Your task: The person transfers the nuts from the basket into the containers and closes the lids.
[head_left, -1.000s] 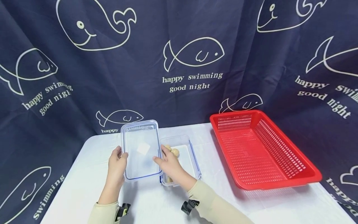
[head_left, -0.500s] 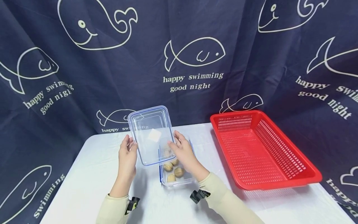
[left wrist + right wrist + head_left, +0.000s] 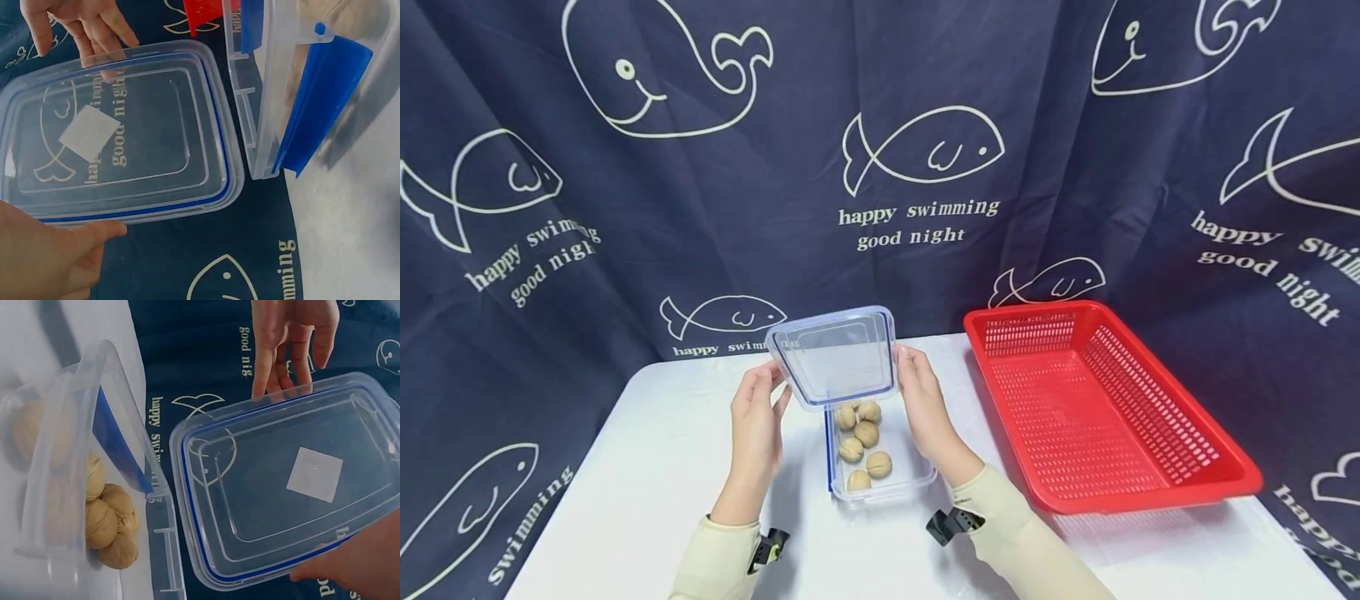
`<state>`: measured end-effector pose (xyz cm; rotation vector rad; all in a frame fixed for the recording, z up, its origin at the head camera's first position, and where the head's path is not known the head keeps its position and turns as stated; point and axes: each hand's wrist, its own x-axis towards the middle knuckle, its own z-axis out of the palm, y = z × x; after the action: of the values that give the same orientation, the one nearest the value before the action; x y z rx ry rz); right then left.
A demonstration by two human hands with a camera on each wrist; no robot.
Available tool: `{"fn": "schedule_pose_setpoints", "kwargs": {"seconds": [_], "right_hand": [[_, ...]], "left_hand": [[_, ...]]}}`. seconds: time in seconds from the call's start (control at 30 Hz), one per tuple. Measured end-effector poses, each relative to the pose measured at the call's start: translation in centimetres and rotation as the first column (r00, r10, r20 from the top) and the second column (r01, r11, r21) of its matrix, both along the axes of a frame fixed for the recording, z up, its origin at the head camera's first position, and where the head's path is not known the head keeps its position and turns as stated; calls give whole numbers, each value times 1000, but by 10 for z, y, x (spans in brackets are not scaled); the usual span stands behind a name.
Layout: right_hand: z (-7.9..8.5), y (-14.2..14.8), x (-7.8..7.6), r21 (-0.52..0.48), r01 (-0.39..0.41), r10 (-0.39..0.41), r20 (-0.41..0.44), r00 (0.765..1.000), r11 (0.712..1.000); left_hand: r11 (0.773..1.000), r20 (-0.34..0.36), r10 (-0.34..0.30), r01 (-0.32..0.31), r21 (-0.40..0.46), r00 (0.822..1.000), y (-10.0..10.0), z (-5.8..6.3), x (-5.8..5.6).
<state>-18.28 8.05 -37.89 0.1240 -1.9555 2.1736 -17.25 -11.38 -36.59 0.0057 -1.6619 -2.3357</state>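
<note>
Both hands hold a clear rectangular lid (image 3: pixel 838 358) with a blue seal by its opposite side edges. It is tilted up above the far part of a clear plastic food container (image 3: pixel 891 500). My left hand (image 3: pixel 756 425) is at the lid's left edge, my right hand (image 3: pixel 928 412) at its right edge. Fingers of each hand lie along the rim in the wrist views, partly hidden. Several walnuts (image 3: pixel 878 464) lie inside the container, mostly toward its left side. Blue side flaps (image 3: pixel 328 103) on the container stand unfastened. A white square label (image 3: pixel 315 474) shows on the lid.
A large red plastic basket (image 3: pixel 1075 425) with perforated walls stands on the right of the white-covered table (image 3: pixel 632 500). Behind the table hangs a dark blue curtain (image 3: pixel 805 217) with white fish and whale drawings.
Both hands have carried the lid to the right, from beside the container to above its far part. The lid has tipped further upright, and the walnuts at the front now show.
</note>
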Motion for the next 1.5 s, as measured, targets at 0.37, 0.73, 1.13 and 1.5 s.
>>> {"fn": "schedule_pose_setpoints", "kwargs": {"seconds": [0.37,0.73,1.13,1.5], "right_hand": [[-7,10,4,-219,-96,110,53,992,971],[-16,22,15,-164,-211,229,100,968,964],[-35,31,10,159,-154,143,82,986,975],[-62,30,1,299,-113,85,105,991,948]], "left_hand": [[988,64,-87,78,134,994,1,-16,2],[975,36,-213,210,73,976,5,-27,4],[936,99,-295,308,-168,950,11,-40,0],[847,233,-291,364,-387,928,9,-66,-9]]}}
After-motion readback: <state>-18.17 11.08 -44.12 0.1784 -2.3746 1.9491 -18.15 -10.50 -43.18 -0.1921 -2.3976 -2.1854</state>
